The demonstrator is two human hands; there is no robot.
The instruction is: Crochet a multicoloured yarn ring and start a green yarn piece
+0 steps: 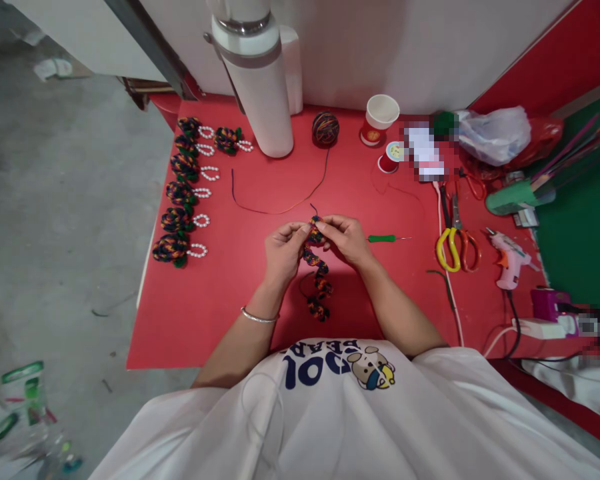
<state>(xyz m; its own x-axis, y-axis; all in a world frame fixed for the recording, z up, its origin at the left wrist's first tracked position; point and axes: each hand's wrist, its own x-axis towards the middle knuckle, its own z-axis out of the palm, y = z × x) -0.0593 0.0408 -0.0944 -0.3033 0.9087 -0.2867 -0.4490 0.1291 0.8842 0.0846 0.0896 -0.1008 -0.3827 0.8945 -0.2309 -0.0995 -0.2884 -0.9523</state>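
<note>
Between my two hands is a dark multicoloured crocheted strip (322,283), its curled lower part hanging toward me over the red table. My left hand (286,250) pinches the strip's upper end from the left, with a bracelet on that wrist. From the other side, my right hand (347,240) has thumb and fingers closed on the same end. A short yarn tail sticks up above the fingertips. Just right of my right hand lies a green-handled crochet hook (383,238). Behind the hands, a loose strand runs from a yarn ball (325,129).
Several crocheted pieces with white bead loops (171,248) line the left edge of the red table (180,320). At the back stand a white bottle (260,93) and a paper cup (380,117). Scissors (449,249), a pink glue gun (511,260) and cables lie at the right.
</note>
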